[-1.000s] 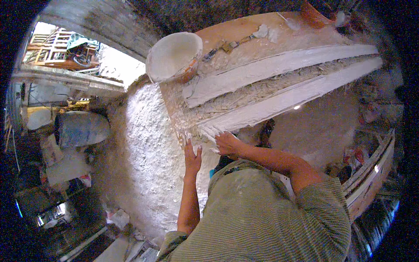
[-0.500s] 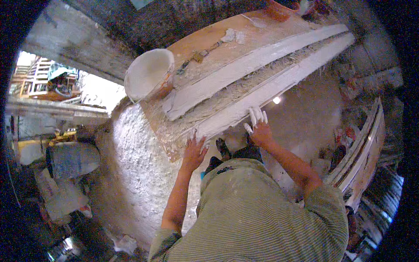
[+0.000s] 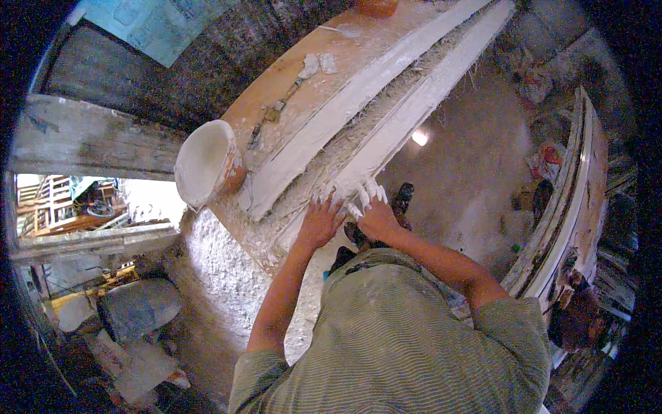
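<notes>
At the far left of the bench [image 3: 276, 90] a plaster-caked white bucket [image 3: 205, 162] lies tipped on its side at the bench's corner, well apart from both hands. The left hand [image 3: 318, 222] rests flat with fingers spread, its grip open and holding nothing, on the near end of the long white plaster strip [image 3: 407, 114] that runs diagonally along the bench. Just beside it the right hand [image 3: 376, 214], fingers [image 3: 365, 193] coated white and splayed, presses the same strip's edge, its grip likewise open and closed on nothing.
</notes>
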The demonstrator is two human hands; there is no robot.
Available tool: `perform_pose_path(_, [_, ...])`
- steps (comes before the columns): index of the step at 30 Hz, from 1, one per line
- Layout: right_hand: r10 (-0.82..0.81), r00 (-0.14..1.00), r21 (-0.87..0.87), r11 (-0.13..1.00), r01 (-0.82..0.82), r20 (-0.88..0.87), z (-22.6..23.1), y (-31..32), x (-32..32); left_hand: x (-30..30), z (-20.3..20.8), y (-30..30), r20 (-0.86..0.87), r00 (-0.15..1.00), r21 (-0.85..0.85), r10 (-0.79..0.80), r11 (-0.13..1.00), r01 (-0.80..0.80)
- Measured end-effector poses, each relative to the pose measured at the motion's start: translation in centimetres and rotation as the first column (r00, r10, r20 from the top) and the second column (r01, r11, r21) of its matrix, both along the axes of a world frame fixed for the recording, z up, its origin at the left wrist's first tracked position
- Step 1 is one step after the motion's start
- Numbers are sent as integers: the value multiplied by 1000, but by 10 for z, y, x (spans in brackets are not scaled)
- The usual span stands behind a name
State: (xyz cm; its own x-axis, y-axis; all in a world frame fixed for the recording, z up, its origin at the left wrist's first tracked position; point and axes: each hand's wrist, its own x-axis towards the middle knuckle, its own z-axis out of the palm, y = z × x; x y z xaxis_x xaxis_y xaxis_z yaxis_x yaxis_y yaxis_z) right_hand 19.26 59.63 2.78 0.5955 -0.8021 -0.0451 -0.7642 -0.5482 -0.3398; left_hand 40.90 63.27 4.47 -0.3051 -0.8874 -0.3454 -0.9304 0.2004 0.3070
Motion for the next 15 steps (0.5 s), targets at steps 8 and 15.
perform_pose_path(8, [174,972,17,985,-174,-159,20,-4,-7,53,0,23,-116,958,-163,262,946,-279])
perform_pose_path(15, [426,896,372,858,-355,-128,26,-18,3,73,11,73,-107,950,60,295,955,-290])
